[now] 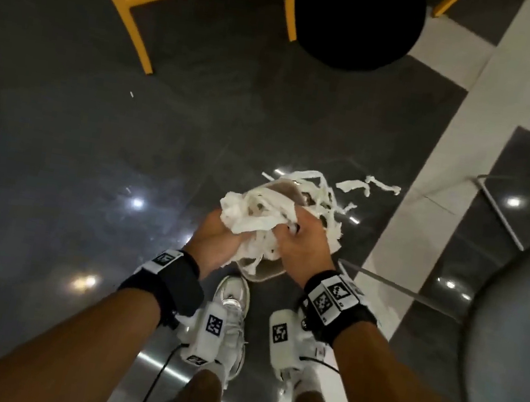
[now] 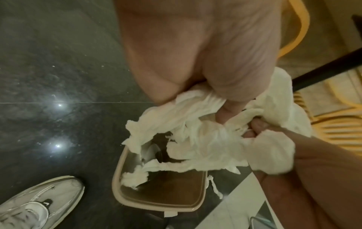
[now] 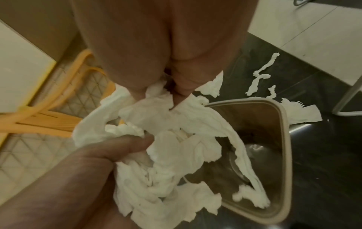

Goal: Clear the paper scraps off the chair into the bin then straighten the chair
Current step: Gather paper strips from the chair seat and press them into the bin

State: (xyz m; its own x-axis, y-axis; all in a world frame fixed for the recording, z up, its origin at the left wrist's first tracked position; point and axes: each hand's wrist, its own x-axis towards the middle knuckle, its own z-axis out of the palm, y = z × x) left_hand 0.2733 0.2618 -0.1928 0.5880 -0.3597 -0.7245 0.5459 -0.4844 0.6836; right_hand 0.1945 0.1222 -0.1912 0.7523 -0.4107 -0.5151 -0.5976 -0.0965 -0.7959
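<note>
While the head view looked down, the left hand (image 1: 217, 241) and right hand (image 1: 302, 243) were cupped together, fingers curled round a wad of paper scraps (image 1: 255, 214) held just above the bin (image 1: 262, 273), a small beige tub on the dark floor (image 1: 75, 157) in front of a white shoe (image 1: 233, 298). Loose strips (image 1: 368, 185) lay on the floor beyond the bin, some draped over its far rim. A grey chair seat (image 1: 516, 338) with thin metal legs sat at right, apparently the chair to straighten, still angled; a yellow chair (image 1: 141, 6) and a black round base (image 1: 356, 23) stood further off. In the left wrist view, the left thumb and fingers pinched the crumpled paper scraps (image 2: 207, 139), the right hand's fingertips (image 2: 256, 124) dug into the same wad, and the bin (image 2: 156, 199) gaped directly below, strips trailing into it. In the right wrist view, the right hand's fingers were closed into the paper scraps (image 3: 166, 147), the left hand (image 3: 125, 145) gripped from below, and the bin (image 3: 286, 155) held only a few strands, with more strips (image 3: 260, 74) on the floor behind. Judgement: the dump was underway, not finished; the wad was unreleased, floor strays needed gathering, and chair straightening was not begun. Whether scraps remained on the seat could not be told.
</note>
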